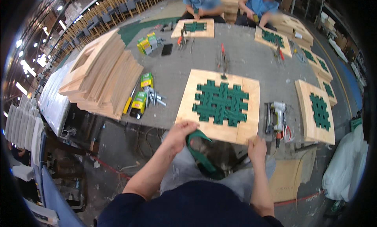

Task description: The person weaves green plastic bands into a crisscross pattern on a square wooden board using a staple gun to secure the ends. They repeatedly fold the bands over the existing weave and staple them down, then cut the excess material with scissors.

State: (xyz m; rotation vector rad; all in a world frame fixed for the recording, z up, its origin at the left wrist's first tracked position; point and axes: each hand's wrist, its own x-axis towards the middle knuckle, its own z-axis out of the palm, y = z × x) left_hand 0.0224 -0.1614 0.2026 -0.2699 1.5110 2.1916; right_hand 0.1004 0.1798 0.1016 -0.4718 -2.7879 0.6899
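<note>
Honestly, the green weave (222, 103) on the wooden panel (220, 133) looked done; left hand (180, 134) pinched a loose strap (200, 158), right hand (257, 148) gripped the panel.

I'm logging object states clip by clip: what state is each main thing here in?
Wooden panel: lying flat
Green webbing: interlaced across the panel
Loose green strap: curled, hanging down
Left hand: closed on the strap
Right hand: closed at the panel's near right corner
Staple gun: lying down, not held
Phone: lying flat
Panel stack: piled unevenly
</note>
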